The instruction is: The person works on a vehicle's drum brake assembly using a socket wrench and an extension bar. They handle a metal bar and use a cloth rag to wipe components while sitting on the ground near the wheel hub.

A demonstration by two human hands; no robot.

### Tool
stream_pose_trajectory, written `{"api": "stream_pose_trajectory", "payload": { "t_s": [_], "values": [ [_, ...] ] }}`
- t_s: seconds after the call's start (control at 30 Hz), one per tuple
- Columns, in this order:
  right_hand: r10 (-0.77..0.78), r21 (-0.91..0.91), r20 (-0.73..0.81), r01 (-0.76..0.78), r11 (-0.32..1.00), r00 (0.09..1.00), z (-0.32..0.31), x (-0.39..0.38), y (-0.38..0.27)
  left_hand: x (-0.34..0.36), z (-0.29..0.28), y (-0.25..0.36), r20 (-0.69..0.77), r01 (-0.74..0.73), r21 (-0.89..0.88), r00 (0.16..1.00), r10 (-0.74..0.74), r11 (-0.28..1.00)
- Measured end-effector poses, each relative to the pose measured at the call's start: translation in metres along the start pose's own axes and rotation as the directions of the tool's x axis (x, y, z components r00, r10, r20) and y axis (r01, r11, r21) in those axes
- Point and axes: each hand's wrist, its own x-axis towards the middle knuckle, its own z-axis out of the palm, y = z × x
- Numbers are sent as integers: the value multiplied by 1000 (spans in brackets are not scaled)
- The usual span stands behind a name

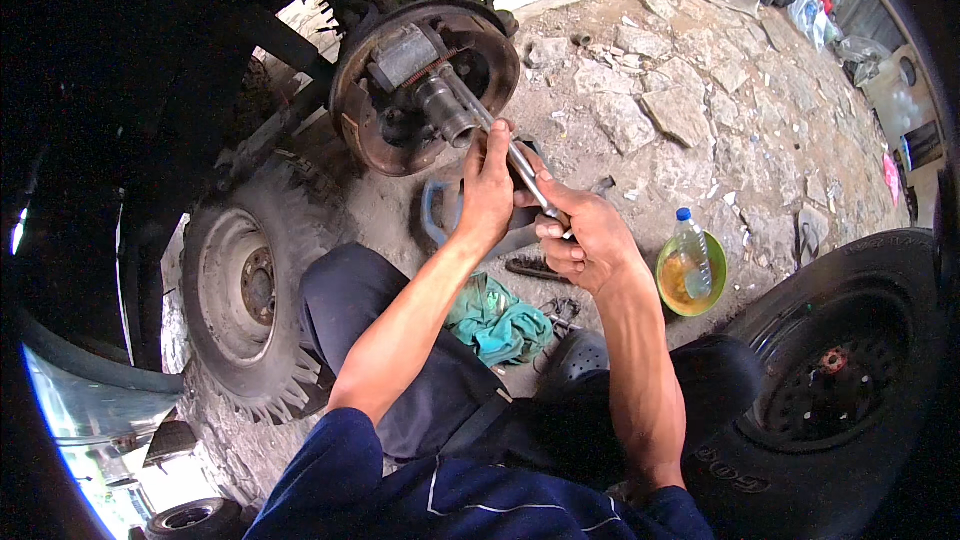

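Note:
A rusty round brake backing plate (pixel 362 143) sits at the end of an axle, upper centre. From its middle juts a stubby metal spindle (pixel 446 112), beside a grey block-shaped part (pixel 408 56) and a coiled spring (pixel 430 69). A long silver metal bar (pixel 524 168) slants from beside the spindle down to the right; its exact kind is unclear. My left hand (pixel 486 190) is closed around the bar near the spindle, fingers partly hidden behind it. Lower down, my right hand (pixel 592 237) grips the bar's near end with curled fingers.
Below my hands lie a teal cloth (pixel 512 332) and a dark brush (pixel 536 268). To the right, a green bowl (pixel 661 287) holds brownish liquid and a plastic bottle (pixel 692 255). A wheel (pixel 225 290) stands left, another tyre (pixel 830 440) right. Broken stone slabs (pixel 677 118) cover the ground.

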Motion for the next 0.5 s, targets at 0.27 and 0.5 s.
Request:
{"api": "stream_pose_trajectory", "payload": {
  "t_s": [0.27, 0.5],
  "values": [
    [-824, -995, 8, -75, -62, 567, 31, -11, 40, 7, 4, 7, -74, 77, 61, 995, -73, 995],
    [-180, -414, -159, 100, 905, 971, -1, -1, 14, 2, 14, 4, -96, 90, -65, 991, -96, 994]
  ]
}}
